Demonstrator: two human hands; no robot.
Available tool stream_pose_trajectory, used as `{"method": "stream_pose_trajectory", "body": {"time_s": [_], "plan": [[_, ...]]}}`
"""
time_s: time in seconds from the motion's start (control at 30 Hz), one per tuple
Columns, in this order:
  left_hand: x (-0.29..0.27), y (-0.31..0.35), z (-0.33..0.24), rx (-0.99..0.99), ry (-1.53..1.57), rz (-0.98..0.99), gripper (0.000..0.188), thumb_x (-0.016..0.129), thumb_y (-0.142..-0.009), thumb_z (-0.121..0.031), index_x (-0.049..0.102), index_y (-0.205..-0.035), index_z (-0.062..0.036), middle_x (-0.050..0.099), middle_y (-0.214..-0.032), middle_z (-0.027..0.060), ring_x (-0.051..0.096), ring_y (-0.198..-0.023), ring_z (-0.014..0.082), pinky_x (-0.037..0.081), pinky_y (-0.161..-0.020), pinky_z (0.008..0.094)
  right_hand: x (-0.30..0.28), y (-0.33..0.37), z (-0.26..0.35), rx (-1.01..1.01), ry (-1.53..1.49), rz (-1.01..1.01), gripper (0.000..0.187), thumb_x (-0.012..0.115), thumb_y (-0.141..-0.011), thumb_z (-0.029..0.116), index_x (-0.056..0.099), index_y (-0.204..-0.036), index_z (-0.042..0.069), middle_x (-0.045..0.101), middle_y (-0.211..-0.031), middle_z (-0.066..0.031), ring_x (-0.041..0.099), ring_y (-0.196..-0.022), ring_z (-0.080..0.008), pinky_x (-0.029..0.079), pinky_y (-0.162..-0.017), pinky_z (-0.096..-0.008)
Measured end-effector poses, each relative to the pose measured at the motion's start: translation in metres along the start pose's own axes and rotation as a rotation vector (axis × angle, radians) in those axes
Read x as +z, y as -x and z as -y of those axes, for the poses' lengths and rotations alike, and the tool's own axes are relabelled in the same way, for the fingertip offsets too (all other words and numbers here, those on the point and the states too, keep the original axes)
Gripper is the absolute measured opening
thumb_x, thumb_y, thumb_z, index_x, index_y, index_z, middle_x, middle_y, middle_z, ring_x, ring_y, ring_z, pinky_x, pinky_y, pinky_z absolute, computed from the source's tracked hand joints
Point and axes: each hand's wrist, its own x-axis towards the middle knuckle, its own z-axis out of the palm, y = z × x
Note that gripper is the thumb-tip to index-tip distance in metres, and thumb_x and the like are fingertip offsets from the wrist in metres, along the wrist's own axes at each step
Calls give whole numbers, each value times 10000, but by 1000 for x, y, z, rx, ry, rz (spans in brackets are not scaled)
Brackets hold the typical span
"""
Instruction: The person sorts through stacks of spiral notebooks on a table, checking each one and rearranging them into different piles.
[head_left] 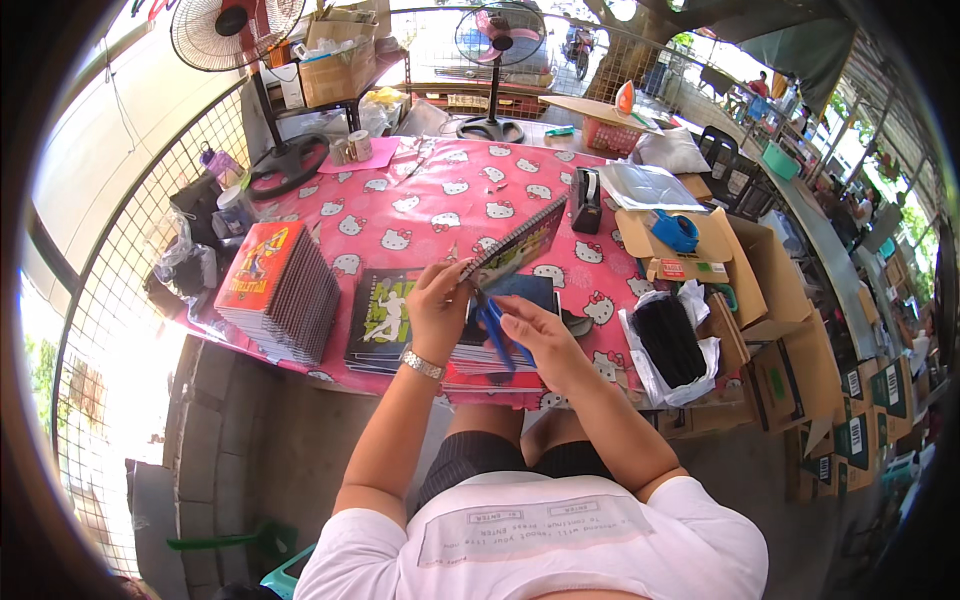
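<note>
My left hand (437, 302) is closed on a spiral-bound notebook (528, 240), holding it tilted up over the near part of the table by its wire-coil edge. Closed round the blue handles of a pair of pliers (493, 330) is my right hand (540, 335). The pliers' jaws meet the notebook's coil end beside my left fingers; their tips are hidden. Under my hands lies a stack of dark notebooks (380, 312) with green print and a white figure. To the left stands a tall stack of spiral notebooks (262, 265) with orange-red covers.
The table has a pink cartoon-cat cloth (420, 205). On it are a black tape dispenser (586, 205), a black bundle in white wrapping (670, 340) and a blue tape roll (675, 232) on an open cardboard box (745, 255). Two fans (495, 75) stand at the back.
</note>
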Motion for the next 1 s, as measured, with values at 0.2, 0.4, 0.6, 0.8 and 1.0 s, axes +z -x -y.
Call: {"method": "stream_pose_trajectory", "body": {"time_s": [0.2,0.4,0.6,0.8,1.0], "plan": [[-75,-68,-57,228,-576,-129,75,651,-840,-99,666,-898,-54,684,-891,110,658,-855,313,520,-740,438,-107,39,-36,-310,774,-515,478,722,-888,266,616,-1306,58,659,-1146,-156,643,-1053,-277,500,-920,-379],[-77,-104,33,38,-1020,384,86,585,-841,-113,642,-847,-49,697,-892,98,660,-935,321,506,-855,470,-177,101,-134,-121,1330,-494,424,783,-793,220,627,-1152,58,645,-1083,-183,612,-1063,-361,471,-956,-457],[-47,-52,127,112,-688,409,193,624,-859,-129,675,-1027,-49,671,-1092,150,630,-1081,343,501,-949,445,-217,74,-118,-270,1435,-608,329,782,-765,174,633,-1038,67,614,-1064,-146,568,-1059,-368,458,-937,-466],[15,-2,-2,334,-478,1037,382,747,-811,-208,633,-1157,-95,635,-1143,99,622,-1069,325,516,-926,440,-303,69,-84,-76,1863,-1087,259,734,-846,178,635,-1068,91,599,-1037,-125,588,-1021,-339,474,-915,-472],[12,46,4,567,-756,975,342,667,-818,-164,636,-1154,-112,647,-1072,68,658,-934,230,569,-766,374,-327,55,-91,241,1996,-901,289,745,-847,200,616,-1093,118,565,-1155,-101,579,-1096,-314,506,-912,-469]]}}
